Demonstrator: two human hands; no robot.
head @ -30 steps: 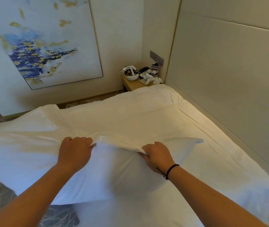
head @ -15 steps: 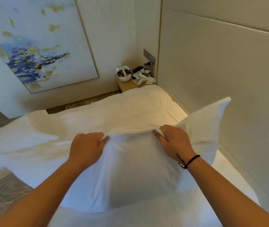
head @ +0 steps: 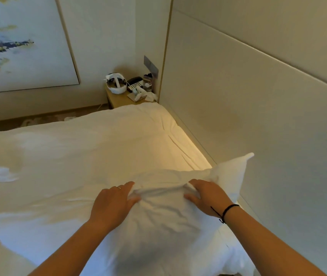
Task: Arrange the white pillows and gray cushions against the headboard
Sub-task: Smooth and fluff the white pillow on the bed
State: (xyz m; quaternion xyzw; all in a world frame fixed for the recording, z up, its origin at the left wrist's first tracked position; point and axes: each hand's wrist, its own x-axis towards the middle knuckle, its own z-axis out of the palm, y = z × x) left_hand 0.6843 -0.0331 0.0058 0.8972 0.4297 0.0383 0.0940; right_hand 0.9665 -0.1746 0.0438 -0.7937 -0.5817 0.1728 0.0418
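White pillow on bed, near end, far corner raised just beside padded headboard. Left hand and right hand on pillow's upper edge, fingers fairly straight and slightly apart, pressing bunched fabric, thumbs turned toward each other; ring on left hand, black cord round right wrist. Wooden nightstand beyond bed's far corner, with white basket and phone; abstract painting on wall at left.
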